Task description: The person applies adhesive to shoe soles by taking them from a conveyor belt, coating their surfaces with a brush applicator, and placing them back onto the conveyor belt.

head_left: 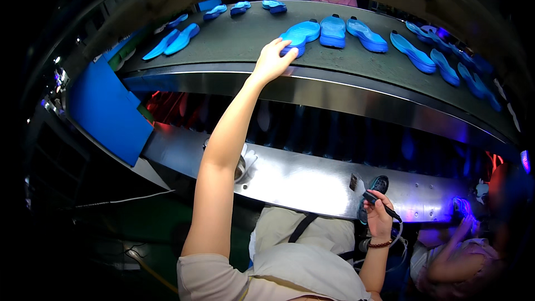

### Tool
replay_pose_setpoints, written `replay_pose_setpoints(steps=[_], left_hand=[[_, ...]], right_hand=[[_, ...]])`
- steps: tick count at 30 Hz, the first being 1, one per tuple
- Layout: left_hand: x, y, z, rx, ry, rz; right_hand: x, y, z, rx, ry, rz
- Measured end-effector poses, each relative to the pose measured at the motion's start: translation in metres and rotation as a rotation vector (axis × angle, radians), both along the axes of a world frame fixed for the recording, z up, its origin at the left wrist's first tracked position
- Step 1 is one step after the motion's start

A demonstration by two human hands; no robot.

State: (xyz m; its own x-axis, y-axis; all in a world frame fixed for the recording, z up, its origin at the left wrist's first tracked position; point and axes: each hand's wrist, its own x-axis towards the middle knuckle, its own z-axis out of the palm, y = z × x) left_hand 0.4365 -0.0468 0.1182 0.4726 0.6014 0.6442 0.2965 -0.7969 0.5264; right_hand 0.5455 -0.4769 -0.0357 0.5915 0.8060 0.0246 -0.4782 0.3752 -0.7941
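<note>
My left hand (275,60) reaches up to the conveyor and grips the near end of a blue shoe sole (304,32), thumb on one side and fingers on the other. The sole lies on the belt beside two more blue soles (332,32). Low at the right, my right hand (380,212) is closed around a black corded hand tool (384,206); a cable runs from its lower end. Just behind that hand, a dark shoe (380,183) with a teal edge rests on the metal ledge, partly covered by the hand and tool.
More blue soles (412,53) lie spread along the dark belt (234,39). A shiny metal ledge (306,170) runs below it, with a dark rack of hanging shapes between. At left stands a blue panel (106,111). Another person's hand (462,227) works at the far right.
</note>
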Motion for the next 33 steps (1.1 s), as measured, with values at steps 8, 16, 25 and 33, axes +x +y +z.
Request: replay_pose_setpoints(steps=[8, 16, 25, 33], left_hand=[[-0.011, -0.040, -0.008, 0.303, -0.155, 0.067], [-0.069, -0.102, -0.050, -1.287, -0.818, -1.031], [-0.073, -0.227, -0.172, -1.995, -0.427, -1.232], [-0.034, -0.280, -0.164, -2.008, -0.521, -1.170]], right_hand=[[0.008, -0.008, -0.016, -0.029, 0.002, -0.081], [0.012, -0.001, -0.014, 0.028, 0.073, -0.051], [0.008, 0.001, 0.000, 0.070, 0.039, -0.050], [0.016, 0.041, 0.005, -0.108, -0.125, 0.012]])
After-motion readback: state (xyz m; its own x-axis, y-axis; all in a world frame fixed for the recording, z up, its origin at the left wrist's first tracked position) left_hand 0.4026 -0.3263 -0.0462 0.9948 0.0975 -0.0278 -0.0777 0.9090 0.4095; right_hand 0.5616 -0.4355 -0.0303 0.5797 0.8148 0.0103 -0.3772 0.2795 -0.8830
